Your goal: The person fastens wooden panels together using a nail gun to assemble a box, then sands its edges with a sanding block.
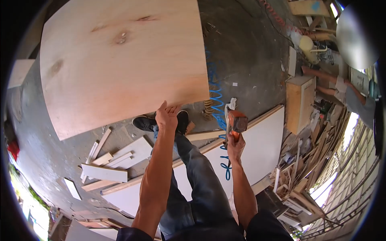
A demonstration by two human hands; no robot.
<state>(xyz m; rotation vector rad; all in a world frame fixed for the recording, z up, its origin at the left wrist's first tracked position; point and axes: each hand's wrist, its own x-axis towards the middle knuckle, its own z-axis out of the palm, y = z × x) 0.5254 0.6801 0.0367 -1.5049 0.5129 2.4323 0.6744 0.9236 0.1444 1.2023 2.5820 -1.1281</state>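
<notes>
The wooden board (pixel 124 72) runs out of the picture at the far edge, and whether any of the left hand's (pixel 166 117) fingers curl beneath it cannot be told. The orange tool (pixel 236 121) hides part of the right hand (pixel 236 149). The board covers part of the blue hose (pixel 217 94); the legs (pixel 197 168) cover part of the white panel (pixel 257 140). At far right, a pale round shape (pixel 357 42) is too blurred to identify.

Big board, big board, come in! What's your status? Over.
Left grip at edge of big board. Right grip closed around orange tool. Blue hose coiled beside tool.
</notes>
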